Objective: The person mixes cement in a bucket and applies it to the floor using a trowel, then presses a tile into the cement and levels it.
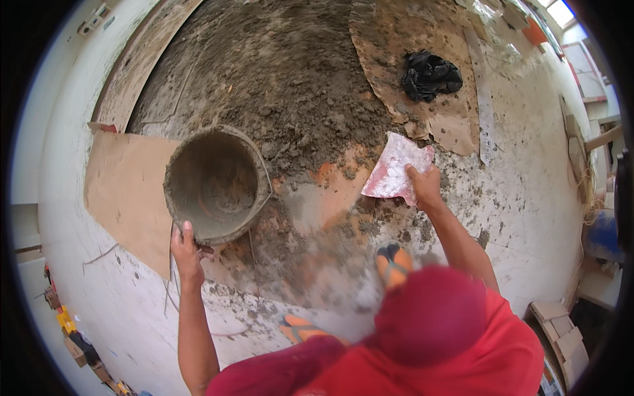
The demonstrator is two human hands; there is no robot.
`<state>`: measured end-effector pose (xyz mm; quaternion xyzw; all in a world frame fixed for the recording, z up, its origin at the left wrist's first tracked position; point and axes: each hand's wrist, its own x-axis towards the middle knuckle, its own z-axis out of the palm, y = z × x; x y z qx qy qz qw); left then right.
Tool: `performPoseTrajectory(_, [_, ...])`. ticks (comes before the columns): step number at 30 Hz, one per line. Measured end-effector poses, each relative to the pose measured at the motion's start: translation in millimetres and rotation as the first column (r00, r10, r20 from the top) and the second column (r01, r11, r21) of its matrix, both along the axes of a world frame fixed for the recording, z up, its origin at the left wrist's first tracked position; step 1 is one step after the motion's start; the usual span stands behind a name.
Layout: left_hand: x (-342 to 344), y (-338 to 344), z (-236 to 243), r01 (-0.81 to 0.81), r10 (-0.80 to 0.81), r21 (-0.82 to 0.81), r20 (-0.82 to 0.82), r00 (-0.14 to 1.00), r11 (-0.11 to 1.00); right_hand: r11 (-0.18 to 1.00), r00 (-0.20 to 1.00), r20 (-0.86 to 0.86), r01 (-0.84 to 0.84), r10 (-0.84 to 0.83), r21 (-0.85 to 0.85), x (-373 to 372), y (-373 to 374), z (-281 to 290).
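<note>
From far off, I see the bucket (198, 173) left of the middle of the frame. My left hand (187, 256) holds its lower-left rim, thumb up. It looks stiff and not too heavy, but the grey mud crust (228, 235) may make it slip, so I'd squeeze the rim hard. Right of the middle, my right hand (426, 183) pinches a pink-and-white sheet (391, 168). It looks light and thin; its edge seems best to hold.

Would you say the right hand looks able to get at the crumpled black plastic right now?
Probably not yet: the right hand holds a pinkish-white piece, which it would likely need to put down, though nothing upright blocks the way to the black plastic.
</note>
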<state>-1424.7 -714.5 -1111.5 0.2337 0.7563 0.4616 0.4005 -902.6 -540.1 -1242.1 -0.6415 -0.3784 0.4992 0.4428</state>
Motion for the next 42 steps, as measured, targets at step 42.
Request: performPoseTrajectory(42, [8, 7, -7, -0.128, 0.125, 0.203, 0.028, 0.992, 0.971, 0.931, 0.840, -0.410, -0.280, 0.356, 0.236, -272, 168, 42])
